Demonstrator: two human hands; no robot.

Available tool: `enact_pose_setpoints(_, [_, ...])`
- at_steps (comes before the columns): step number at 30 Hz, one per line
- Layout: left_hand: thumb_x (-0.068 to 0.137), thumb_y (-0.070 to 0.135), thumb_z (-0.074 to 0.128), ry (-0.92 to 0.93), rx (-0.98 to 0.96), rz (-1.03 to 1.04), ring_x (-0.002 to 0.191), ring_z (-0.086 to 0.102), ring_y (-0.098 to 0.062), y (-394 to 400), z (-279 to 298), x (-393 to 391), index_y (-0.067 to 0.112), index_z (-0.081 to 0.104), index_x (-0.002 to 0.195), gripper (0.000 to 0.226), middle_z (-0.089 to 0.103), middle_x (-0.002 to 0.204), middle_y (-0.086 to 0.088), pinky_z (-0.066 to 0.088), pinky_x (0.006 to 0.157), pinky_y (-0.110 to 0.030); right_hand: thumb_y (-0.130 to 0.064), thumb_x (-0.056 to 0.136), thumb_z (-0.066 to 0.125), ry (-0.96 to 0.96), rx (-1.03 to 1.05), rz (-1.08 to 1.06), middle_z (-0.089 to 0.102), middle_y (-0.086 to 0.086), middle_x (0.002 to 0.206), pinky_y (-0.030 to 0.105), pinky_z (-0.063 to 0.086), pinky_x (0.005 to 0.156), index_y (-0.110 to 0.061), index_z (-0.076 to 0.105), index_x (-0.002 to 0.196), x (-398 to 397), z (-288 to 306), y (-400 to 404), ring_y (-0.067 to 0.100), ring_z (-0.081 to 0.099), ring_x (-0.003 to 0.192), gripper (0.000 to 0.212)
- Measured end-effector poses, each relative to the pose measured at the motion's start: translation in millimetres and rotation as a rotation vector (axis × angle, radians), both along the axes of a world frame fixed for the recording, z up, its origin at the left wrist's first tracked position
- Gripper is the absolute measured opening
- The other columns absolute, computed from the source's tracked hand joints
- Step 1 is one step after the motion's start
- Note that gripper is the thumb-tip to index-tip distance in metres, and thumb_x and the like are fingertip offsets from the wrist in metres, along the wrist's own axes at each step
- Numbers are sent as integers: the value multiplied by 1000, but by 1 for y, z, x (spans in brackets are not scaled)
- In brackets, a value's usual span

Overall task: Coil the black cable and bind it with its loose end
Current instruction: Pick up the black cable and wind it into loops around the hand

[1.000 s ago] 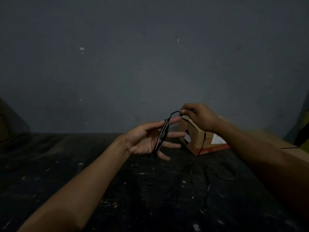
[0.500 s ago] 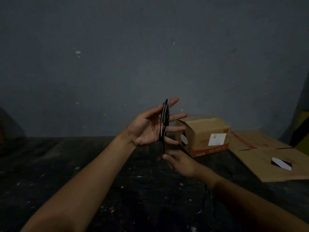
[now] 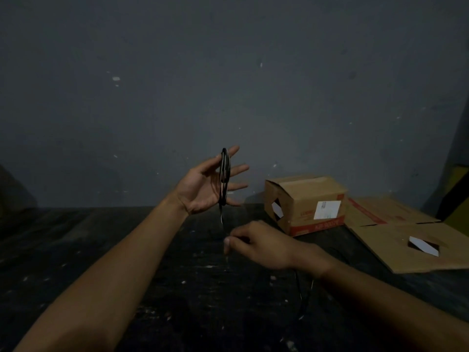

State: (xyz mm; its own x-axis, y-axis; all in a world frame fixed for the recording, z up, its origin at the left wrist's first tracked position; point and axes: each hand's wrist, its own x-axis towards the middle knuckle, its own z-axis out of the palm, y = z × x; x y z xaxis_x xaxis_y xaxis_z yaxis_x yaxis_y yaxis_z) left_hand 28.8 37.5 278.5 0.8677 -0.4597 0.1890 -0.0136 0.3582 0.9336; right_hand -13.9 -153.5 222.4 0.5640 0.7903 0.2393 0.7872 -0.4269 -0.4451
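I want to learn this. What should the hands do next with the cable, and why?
Probably the right hand should carry its pinched strand up over the spread left hand for another loop: the coil already rings those fingers, and more cable trails loose below.

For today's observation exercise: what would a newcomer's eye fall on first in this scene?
First, the raised left hand at centre, fingers spread, with the black cable looped around them. Just below it, the right hand pinches the strand hanging from the coil. To the right, by the grey wall, stands a cardboard box with a flattened box beside it.
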Motion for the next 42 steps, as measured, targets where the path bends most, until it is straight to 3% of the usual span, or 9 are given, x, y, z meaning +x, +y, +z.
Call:
enact_pose_setpoints(4, [90,42,42,36,41,53,127,49,-42,8,-9,-1,40,56,129,41,52,143,-10,37,95,-70,-34,99,44,-116,-9,-30,65,-13,80,22,39,51,-15,70,94,-3,31,-8,9,53,51,32])
enact_pose_setpoints(9, [92,39,44,56,49,0,130,45,-44,10,-18,-2,37,52,135,44,49,144,-14,32,99,-66,-33,96,51,-205,-54,-104,69,4,78,37,48,62,-15,69,89,2,70,-18,17,61,65,26])
enact_pose_setpoints(12, [91,35,52,83,40,-43,132,39,-42,8,-25,-2,31,52,137,46,49,143,-18,34,107,-56,-34,93,58,-278,-51,-137,60,-8,69,21,40,56,-17,69,89,7,96,-27,3,53,58,21])
enact_pose_setpoints(14, [92,32,53,89,49,-62,139,28,-42,5,-29,-3,26,52,138,47,50,142,-20,25,113,-59,-37,90,60,-306,-61,-169,63,-4,75,26,43,59,-17,69,92,12,110,-33,6,55,64,22])
enact_pose_setpoints(16, [93,33,52,102,77,-97,143,17,-42,-1,-32,-5,25,51,139,47,45,145,-20,20,110,-62,-39,87,62,-320,-60,-186,64,-4,79,30,44,60,-18,68,91,18,120,-37,10,57,69,21])
enact_pose_setpoints(23, [93,37,49,153,147,-244,141,24,-46,-22,-39,-17,29,43,143,51,28,156,-18,44,92,-61,-39,84,67,-339,-63,-221,69,1,85,39,50,68,-20,70,91,35,129,-45,15,61,76,20])
enact_pose_setpoints(29, [96,38,42,154,208,-373,140,30,-41,-30,-38,-23,34,37,146,50,31,156,-14,37,99,-62,-34,82,69,-295,13,-222,71,7,90,49,52,80,-15,70,92,45,131,-56,26,65,85,21])
enact_pose_setpoints(38, [90,43,57,160,276,-462,128,47,-34,-36,-38,-31,40,43,141,53,37,153,-12,36,98,-61,-29,81,72,-193,202,-240,69,-1,88,34,49,76,-14,70,88,55,122,-64,13,63,85,17])
enact_pose_setpoints(42, [92,41,54,134,197,-498,137,34,-41,-36,-36,-34,36,38,145,56,30,155,-15,30,100,-65,-29,82,71,-190,283,-243,67,7,79,31,46,65,-14,70,85,59,115,-63,15,58,69,15])
